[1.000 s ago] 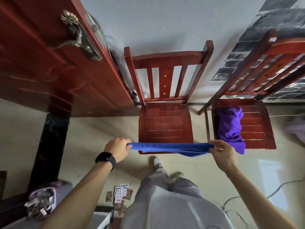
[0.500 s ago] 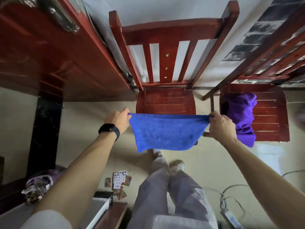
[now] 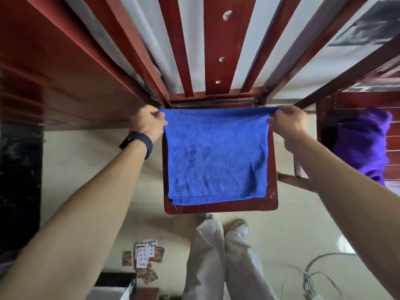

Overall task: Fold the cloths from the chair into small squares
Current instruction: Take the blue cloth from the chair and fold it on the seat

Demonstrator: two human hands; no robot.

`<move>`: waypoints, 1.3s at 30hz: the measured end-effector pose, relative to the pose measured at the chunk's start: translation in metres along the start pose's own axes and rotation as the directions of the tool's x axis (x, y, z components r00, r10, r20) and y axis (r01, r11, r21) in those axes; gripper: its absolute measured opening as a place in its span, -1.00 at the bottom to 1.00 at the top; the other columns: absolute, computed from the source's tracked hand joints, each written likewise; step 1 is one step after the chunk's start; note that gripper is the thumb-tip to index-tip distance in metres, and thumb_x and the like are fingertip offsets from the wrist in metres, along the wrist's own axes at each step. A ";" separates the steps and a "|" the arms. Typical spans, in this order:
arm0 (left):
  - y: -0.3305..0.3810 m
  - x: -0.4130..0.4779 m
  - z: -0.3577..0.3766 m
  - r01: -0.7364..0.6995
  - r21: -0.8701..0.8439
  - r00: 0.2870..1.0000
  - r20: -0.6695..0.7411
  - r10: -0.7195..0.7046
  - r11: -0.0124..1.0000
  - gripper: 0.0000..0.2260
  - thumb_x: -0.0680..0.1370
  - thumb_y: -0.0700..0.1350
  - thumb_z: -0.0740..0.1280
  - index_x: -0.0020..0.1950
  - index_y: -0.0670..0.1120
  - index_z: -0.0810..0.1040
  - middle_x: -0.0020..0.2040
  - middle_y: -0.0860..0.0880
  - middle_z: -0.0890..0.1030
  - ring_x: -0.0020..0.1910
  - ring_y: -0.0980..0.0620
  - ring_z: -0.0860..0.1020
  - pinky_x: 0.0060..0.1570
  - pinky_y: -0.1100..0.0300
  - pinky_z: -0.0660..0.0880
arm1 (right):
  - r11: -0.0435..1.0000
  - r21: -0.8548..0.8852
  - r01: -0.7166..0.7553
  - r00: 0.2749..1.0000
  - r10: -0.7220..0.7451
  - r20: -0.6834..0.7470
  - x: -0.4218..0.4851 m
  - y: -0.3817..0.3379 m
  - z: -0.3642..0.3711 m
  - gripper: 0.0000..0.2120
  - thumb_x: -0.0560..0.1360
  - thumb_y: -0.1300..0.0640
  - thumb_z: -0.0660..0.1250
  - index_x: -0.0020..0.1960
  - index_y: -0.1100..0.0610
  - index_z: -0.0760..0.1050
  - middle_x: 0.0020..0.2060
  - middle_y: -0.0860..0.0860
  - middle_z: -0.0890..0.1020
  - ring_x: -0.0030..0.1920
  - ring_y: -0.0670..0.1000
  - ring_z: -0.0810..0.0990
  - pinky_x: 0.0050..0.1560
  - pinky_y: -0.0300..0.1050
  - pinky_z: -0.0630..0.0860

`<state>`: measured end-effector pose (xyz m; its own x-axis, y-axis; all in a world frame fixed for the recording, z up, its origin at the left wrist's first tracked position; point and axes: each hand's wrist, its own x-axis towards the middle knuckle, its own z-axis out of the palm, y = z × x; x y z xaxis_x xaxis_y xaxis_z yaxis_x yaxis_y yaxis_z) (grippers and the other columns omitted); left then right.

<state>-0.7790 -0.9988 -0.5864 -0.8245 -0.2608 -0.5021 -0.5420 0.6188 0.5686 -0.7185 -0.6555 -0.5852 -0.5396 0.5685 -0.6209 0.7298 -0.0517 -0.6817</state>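
The left hand (image 3: 148, 124) pinched a far corner of the blue cloth (image 3: 216, 156), stretched flat between both hands over the chair seat (image 3: 220, 208), likely to square its layers; the right hand (image 3: 289, 124) pinched the other corner, a purple cloth (image 3: 365, 144) heaped beyond it

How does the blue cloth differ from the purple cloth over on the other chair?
The blue cloth is spread flat and smooth; the purple cloth lies bunched in a heap. The left hand and right hand pinch the blue cloth's far corners; nobody touches the purple cloth. The blue cloth lies on the middle chair, the purple cloth on the right chair. Both look like soft, fuzzy towelling.
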 end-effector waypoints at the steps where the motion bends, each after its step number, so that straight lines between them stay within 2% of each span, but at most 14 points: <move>1: 0.005 0.008 0.008 0.041 -0.146 0.999 0.012 -0.040 0.988 -0.80 0.60 -0.17 0.26 0.22 -0.09 0.49 -0.06 -0.08 0.66 -0.24 -0.06 0.63 -0.36 0.21 0.58 | 0.999 0.047 -0.003 0.999 0.002 0.038 0.004 -0.003 0.006 -0.68 0.57 0.29 0.21 0.29 0.07 0.45 0.01 0.04 0.67 -0.24 -0.07 0.70 -0.11 -0.11 0.61; 2: 0.007 0.014 0.014 0.085 -0.221 0.996 0.041 -0.078 0.972 -0.71 0.60 -0.21 0.25 0.33 -0.12 0.42 0.00 -0.08 0.62 -0.28 -0.02 0.61 -0.45 0.25 0.51 | 0.996 0.083 -0.013 0.996 0.006 0.083 0.006 -0.003 0.010 -0.54 0.55 0.34 0.21 0.40 0.03 0.37 0.01 0.04 0.64 -0.19 -0.03 0.70 -0.14 -0.12 0.58; 4: 0.000 0.014 0.024 0.126 -0.221 0.989 0.107 -0.104 0.967 -0.58 0.57 -0.16 0.28 0.43 -0.07 0.34 0.06 -0.02 0.60 -0.21 -0.01 0.64 -0.40 0.25 0.50 | 0.996 0.078 -0.038 0.988 0.025 0.151 0.005 0.006 0.014 -0.35 0.52 0.39 0.24 0.52 -0.03 0.24 -0.04 0.03 0.61 -0.14 0.04 0.70 -0.16 -0.11 0.55; 7: -0.040 -0.008 0.034 0.129 -0.016 0.987 0.103 -0.127 0.991 -0.64 0.51 -0.07 0.33 0.31 -0.04 0.46 0.10 -0.03 0.65 0.07 -0.10 0.63 0.07 0.16 0.54 | 0.980 -0.187 -0.069 0.990 0.090 0.107 -0.019 0.044 0.007 -0.48 0.50 0.22 0.33 0.43 0.07 0.33 -0.18 -0.03 0.59 -0.16 0.08 0.60 -0.14 -0.04 0.51; 9: -0.074 -0.036 0.042 0.159 0.142 0.983 0.070 -0.170 0.977 -0.72 0.51 -0.12 0.33 0.21 -0.14 0.52 0.09 -0.12 0.65 0.10 -0.15 0.60 0.00 0.18 0.45 | 0.871 -0.474 -0.129 0.987 0.158 0.021 -0.043 0.081 -0.001 -0.59 0.49 0.07 0.37 0.30 0.10 0.38 -0.14 -0.01 0.58 -0.08 0.15 0.59 -0.01 0.01 0.55; 11: -0.103 -0.066 0.052 0.236 0.201 0.965 0.063 -0.253 0.951 -0.73 0.48 -0.12 0.34 0.14 -0.19 0.52 0.09 -0.20 0.62 0.07 -0.22 0.59 -0.09 0.13 0.43 | 0.777 -0.604 -0.175 0.979 0.204 -0.020 -0.062 0.121 -0.009 -0.54 0.48 -0.03 0.38 0.27 0.16 0.39 0.04 0.11 0.56 0.07 0.24 0.58 0.12 0.11 0.54; 15: -0.146 -0.111 0.070 0.332 0.308 0.925 0.079 -0.372 0.891 -0.71 0.51 -0.01 0.32 0.13 -0.16 0.45 0.13 -0.21 0.57 0.14 -0.28 0.53 0.07 -0.03 0.49 | 0.745 -0.644 -0.174 0.977 0.214 -0.016 -0.084 0.167 -0.013 -0.56 0.53 0.00 0.38 0.26 0.26 0.39 0.15 0.23 0.54 0.20 0.25 0.51 0.12 0.01 0.41; 20: -0.158 -0.124 0.075 0.280 0.390 0.942 0.065 -0.329 0.877 -0.73 0.55 0.10 0.26 0.08 -0.08 0.51 0.04 -0.11 0.64 0.10 -0.21 0.56 0.05 -0.04 0.54 | 0.806 -0.551 -0.218 0.974 0.214 -0.072 -0.078 0.177 -0.010 -0.57 0.49 0.03 0.41 0.27 0.19 0.43 0.09 0.16 0.62 0.18 0.24 0.56 0.17 0.05 0.49; 24: -0.155 -0.136 0.068 0.277 0.360 0.952 0.021 -0.305 0.891 -0.77 0.56 0.09 0.27 0.09 -0.02 0.55 0.03 -0.08 0.63 0.02 -0.19 0.60 -0.03 0.06 0.52 | 0.808 -0.575 -0.130 0.991 0.107 -0.074 -0.085 0.182 -0.017 -0.65 0.49 -0.01 0.40 0.20 0.10 0.47 0.04 0.08 0.65 0.12 0.19 0.59 0.09 -0.03 0.47; 27: -0.152 -0.147 0.060 0.267 0.328 0.962 -0.031 -0.272 0.906 -0.79 0.55 0.09 0.30 0.08 0.02 0.57 0.00 -0.08 0.63 -0.04 -0.17 0.58 -0.16 0.13 0.42 | 0.830 -0.557 -0.031 0.998 -0.005 -0.063 -0.092 0.187 -0.028 -0.84 0.48 -0.01 0.38 -0.01 0.04 0.51 -0.04 0.04 0.66 0.04 0.13 0.60 0.04 -0.07 0.46; 30: -0.147 -0.154 0.052 0.247 0.256 0.969 -0.047 -0.243 0.935 -0.81 0.55 0.08 0.32 0.04 0.01 0.59 -0.12 -0.04 0.58 -0.17 -0.09 0.49 -0.19 0.16 0.38 | 0.836 -0.549 0.016 0.996 -0.059 -0.062 -0.099 0.182 -0.036 -0.82 0.50 -0.03 0.35 -0.05 0.07 0.49 -0.09 0.02 0.61 -0.04 0.08 0.54 -0.04 -0.12 0.38; 33: -0.143 -0.156 0.045 0.271 0.116 0.963 -0.032 -0.269 0.956 -0.85 0.53 0.08 0.34 -0.07 0.02 0.60 -0.17 0.01 0.62 -0.18 -0.09 0.57 -0.13 0.15 0.51 | 0.887 -0.462 -0.011 0.999 -0.015 -0.052 -0.101 0.168 -0.041 -0.77 0.53 -0.01 0.32 0.06 0.13 0.49 -0.11 -0.01 0.57 -0.06 0.06 0.50 -0.03 -0.09 0.42; 36: -0.140 -0.161 0.040 0.322 -0.176 0.944 -0.019 -0.330 0.930 -0.84 0.53 0.03 0.36 -0.24 0.04 0.57 -0.26 -0.02 0.65 -0.26 -0.10 0.64 -0.03 0.01 0.62 | 0.965 -0.215 -0.147 0.989 0.147 -0.018 -0.097 0.158 -0.047 -0.62 0.42 -0.01 0.46 0.15 0.14 0.52 -0.10 0.00 0.64 -0.15 0.09 0.60 -0.07 0.03 0.61; 39: -0.144 -0.170 0.044 0.387 -0.388 0.907 -0.005 -0.422 0.836 -0.91 0.55 -0.04 0.38 -0.05 -0.03 0.63 -0.30 -0.01 0.60 -0.37 0.04 0.55 -0.11 0.09 0.60 | 0.965 -0.096 -0.244 0.963 0.253 0.097 -0.095 0.155 -0.051 -0.67 0.41 0.14 0.54 0.12 0.19 0.56 -0.17 0.08 0.66 -0.34 0.05 0.59 -0.33 -0.16 0.57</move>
<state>-0.5539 -1.0108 -0.6111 -0.5199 -0.5012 -0.6918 -0.8354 0.1290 0.5343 -0.5325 -0.6752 -0.6122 -0.3752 0.4545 -0.8079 0.8764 -0.1099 -0.4689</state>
